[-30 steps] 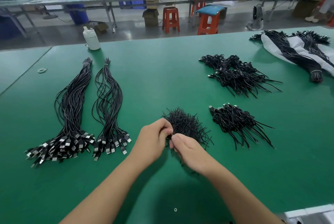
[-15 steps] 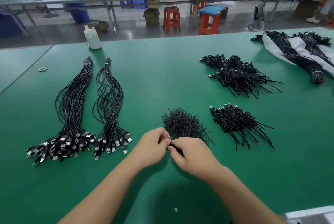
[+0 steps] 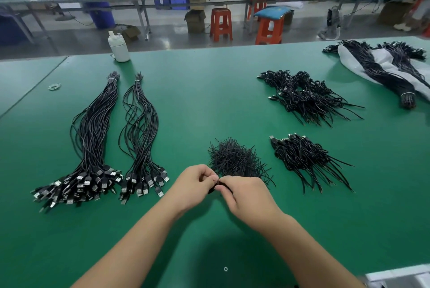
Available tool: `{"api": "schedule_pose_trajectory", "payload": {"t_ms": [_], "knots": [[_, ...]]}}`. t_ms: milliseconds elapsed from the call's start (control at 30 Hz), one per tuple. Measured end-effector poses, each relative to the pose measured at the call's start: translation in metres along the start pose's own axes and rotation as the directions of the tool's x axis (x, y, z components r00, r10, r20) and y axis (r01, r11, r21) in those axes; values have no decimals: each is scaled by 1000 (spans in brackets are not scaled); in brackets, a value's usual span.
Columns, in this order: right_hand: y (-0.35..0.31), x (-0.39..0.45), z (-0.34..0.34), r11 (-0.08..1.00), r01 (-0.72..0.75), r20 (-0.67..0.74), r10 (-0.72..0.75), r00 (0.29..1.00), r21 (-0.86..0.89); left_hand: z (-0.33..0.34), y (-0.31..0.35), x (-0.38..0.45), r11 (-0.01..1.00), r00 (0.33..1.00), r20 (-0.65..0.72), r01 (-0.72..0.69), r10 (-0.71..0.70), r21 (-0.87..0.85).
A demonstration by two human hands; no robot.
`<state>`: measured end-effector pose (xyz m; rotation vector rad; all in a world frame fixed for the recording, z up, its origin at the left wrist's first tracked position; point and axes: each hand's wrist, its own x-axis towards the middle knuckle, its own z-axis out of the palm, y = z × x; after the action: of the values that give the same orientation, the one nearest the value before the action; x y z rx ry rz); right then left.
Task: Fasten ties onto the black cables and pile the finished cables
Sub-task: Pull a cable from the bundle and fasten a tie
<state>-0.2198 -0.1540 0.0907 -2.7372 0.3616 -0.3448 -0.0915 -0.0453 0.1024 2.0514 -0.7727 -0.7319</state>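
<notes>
Landmark: the loose heap of short black wire ties [image 3: 233,159] at the centre of the green table [image 3: 209,92].

Hands: left hand [image 3: 194,186] and right hand [image 3: 246,196] meet just on the near side of the tie heap. Fingers of both are curled and pinch one small black piece [image 3: 217,186] between them, most likely a tie being twisted. Whether a cable is folded inside the grip cannot be told, as the hands cover it.

Done, as judged from the layout:
- Small pile of coiled, tied black cables [image 3: 304,159] just right of the tie heap.
- Larger pile of the same coiled black cables [image 3: 307,97] beyond and right of the heap.

Left to do:
- Two long bundles of straight black USB cables, the thicker one [image 3: 90,143] far left of the heap, the thinner one [image 3: 139,139] between it and the heap. Both are banded at their far ends, plugs fanned toward the person.
- More black cable bundles on a white plastic sheet [image 3: 381,66] at the far right, well apart from the heap.

Estimate: task partway through. The untied stock looks greater than the finished piles, and the tie heap remains plentiful.
</notes>
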Motion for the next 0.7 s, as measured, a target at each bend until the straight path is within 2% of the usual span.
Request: {"api": "schedule_pose_trajectory", "payload": {"t_ms": [133, 300, 400, 533, 600, 700], "knots": [[-1, 2, 4, 998, -36, 74, 41, 996, -59, 2, -1, -1, 993, 998, -52, -27, 33, 112], [-4, 3, 5, 993, -58, 53, 53, 997, 103, 4, -1, -4, 988, 986, -146, -60, 81, 144], [-2, 1, 3, 990, -31, -1, 31, 1000, 139, 6, 1, -4, 990, 982, -167, -68, 88, 126], [0, -2, 0, 994, -35, -39, 39, 998, 101, 4, 0, -3, 1000, 969, -246, -18, 16, -6], [0, -2, 1, 997, -45, -41, 48, 998, 69, 2, 0, -3, 1000, 961, -277, -11, 12, 5], [-1, -1, 2, 998, -57, -45, 59, 997, 29, 3, 1, -5, 996, 969, -239, -39, 57, 80]]}}
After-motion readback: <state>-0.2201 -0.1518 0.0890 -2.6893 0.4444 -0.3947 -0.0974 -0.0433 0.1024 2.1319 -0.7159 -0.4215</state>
